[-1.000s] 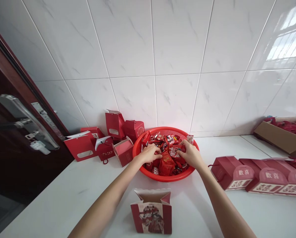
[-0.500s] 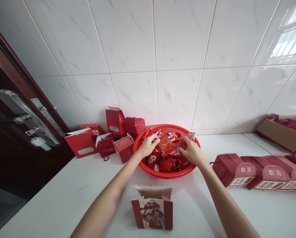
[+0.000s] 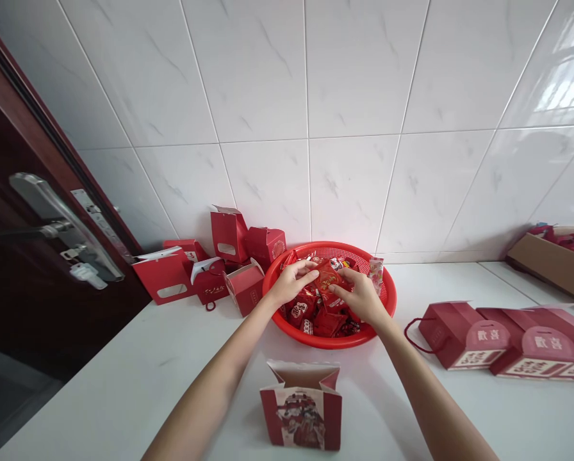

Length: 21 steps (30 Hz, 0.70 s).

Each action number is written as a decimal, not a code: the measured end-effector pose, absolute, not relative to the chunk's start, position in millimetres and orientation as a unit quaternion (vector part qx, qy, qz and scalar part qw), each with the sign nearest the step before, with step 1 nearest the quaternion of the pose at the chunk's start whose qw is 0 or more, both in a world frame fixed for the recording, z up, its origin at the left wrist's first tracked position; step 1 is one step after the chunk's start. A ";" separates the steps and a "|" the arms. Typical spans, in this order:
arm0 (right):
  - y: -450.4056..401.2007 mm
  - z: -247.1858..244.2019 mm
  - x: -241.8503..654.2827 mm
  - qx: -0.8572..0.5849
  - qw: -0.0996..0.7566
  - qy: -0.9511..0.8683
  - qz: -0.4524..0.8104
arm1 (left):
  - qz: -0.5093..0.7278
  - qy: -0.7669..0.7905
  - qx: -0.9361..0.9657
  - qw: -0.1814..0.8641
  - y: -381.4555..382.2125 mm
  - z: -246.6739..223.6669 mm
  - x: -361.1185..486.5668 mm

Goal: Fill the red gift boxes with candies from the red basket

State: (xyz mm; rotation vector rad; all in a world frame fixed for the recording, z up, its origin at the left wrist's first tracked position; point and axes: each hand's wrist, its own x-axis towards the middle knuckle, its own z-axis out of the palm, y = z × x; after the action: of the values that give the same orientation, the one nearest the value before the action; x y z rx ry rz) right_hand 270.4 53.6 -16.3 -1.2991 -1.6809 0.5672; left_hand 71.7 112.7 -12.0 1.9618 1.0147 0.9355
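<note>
A red plastic basket (image 3: 332,342) full of wrapped sweets stands against the tiled wall. Over its contents, my left hand (image 3: 294,282) and my right hand (image 3: 359,293) hold a red packet with gold print (image 3: 326,278) between them, one at each side. Fingers and thumb of each hand close on the packet's edges. Nearer to me, between my forearms, an open-topped red gift box (image 3: 302,413) with a picture on its front stands upright on the white table (image 3: 172,378).
Several red boxes (image 3: 164,278) stand left of the basket by the wall. Closed red boxes (image 3: 464,336) with handles line the right side. A brown carton (image 3: 551,262) holding red items is at the far right. A dark door (image 3: 41,282) is at the left.
My right hand has moved left onto the gold-printed packet, and both hands now grip it. The view has shifted slightly, so the surroundings appear farther right.
</note>
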 end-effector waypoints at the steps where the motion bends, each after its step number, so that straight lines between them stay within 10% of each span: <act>1: 52.9 -15.8 270.8 -0.523 0.462 -0.677 0.233 | 0.359 0.390 0.764 0.367 111.5 -10.5 71.8; 21: 55.5 -23.8 277.5 -0.548 0.544 -0.574 0.272 | 0.110 0.540 0.807 0.211 108.9 -13.0 77.7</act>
State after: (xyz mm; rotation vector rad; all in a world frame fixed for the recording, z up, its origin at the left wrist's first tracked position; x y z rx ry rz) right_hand 277.5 55.5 -23.8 -1.2991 -1.3622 0.6462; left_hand 77.7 108.9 -13.0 2.2429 1.5021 0.3067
